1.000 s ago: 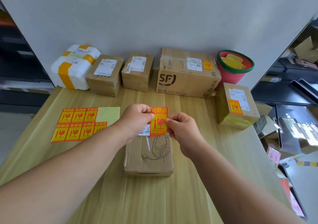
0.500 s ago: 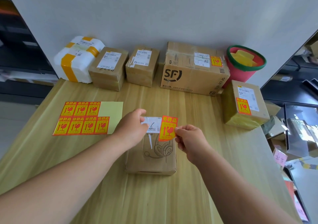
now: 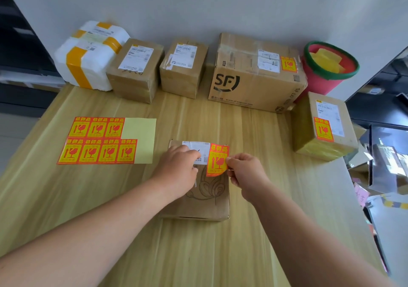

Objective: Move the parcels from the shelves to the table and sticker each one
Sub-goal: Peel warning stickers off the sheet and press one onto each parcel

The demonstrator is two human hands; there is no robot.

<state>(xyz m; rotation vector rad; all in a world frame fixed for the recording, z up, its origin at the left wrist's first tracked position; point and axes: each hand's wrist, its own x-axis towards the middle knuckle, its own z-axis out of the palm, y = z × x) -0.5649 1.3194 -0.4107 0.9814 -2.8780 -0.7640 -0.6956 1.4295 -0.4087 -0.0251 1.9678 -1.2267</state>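
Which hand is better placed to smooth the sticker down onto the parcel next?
Left, probably. The left hand rests on the parcel with its fingertips beside the sticker, holding nothing; the right hand is busy pinching the sticker's right edge.

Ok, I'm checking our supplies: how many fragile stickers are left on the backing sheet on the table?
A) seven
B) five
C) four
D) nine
A: the sticker sheet holds three in its top row and four in the bottom row; the loose sticker pinched by the right hand is not on it.
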